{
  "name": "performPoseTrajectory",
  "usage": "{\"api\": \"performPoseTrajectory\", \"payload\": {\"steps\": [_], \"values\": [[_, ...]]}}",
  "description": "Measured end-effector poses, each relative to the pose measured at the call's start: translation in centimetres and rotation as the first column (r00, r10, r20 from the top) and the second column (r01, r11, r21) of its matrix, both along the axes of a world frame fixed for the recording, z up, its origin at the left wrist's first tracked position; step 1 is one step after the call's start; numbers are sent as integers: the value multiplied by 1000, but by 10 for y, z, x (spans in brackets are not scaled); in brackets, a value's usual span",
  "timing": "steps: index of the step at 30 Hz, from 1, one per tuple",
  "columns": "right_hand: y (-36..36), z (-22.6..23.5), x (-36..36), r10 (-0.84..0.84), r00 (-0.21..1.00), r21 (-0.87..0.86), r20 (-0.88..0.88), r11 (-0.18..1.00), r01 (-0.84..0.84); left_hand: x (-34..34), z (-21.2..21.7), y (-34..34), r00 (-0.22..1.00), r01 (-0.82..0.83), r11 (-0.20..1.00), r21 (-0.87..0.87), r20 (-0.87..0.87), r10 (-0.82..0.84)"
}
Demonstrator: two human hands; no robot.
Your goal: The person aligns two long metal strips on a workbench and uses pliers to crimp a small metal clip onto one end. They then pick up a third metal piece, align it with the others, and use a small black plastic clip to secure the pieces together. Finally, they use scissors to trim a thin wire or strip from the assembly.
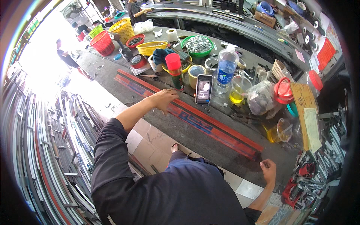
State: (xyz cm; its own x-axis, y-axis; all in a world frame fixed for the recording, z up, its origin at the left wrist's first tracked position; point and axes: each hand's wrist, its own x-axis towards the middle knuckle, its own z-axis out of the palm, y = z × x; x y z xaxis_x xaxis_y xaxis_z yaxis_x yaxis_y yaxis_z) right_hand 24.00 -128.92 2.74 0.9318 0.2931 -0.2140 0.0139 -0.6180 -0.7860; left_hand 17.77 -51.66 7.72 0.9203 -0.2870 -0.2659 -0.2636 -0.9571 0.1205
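Note:
Long red wrapped strips (221, 129) with blue printed patches lie side by side, slanting across the workbench from far left to near right. My left hand (165, 99) is open on them at mid-length, fingers apart and bent downward. By their near right end is my right hand (268, 170), its fingers pinched together; what they hold, if anything, is too small to make out. Beyond the left hand stands a red-capped spray can (174, 71). A phone (204, 89) with a lit screen leans upright behind the strips, next to a clear water bottle (226, 73).
The grey workbench (240, 170) carries a green basket of metal pieces (197, 45), a red basket (102, 43), scissors (153, 76) and a cup of yellow liquid (237, 95). Metal profiles (48, 150) are stacked at left; offcuts (330, 165) fill the right. Other people are far off.

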Motion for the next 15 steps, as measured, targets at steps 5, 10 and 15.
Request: {"api": "performPoseTrajectory", "payload": {"steps": [5, 10, 15], "values": [[-10, 2, 0, -27, 985, -72, 168, 997, 40, -1, -25, 11, 1000, -5, 1000, 25, 26, 4], [-57, -2, 8, -259, 954, -229, 151, 930, 288, -7, -33, 22, 995, -103, 995, -5, -17, 103], [-127, 5, 14, -429, 856, -310, 289, 804, 507, -11, -4, -32, 969, -245, 965, 91, 54, 241]]}}
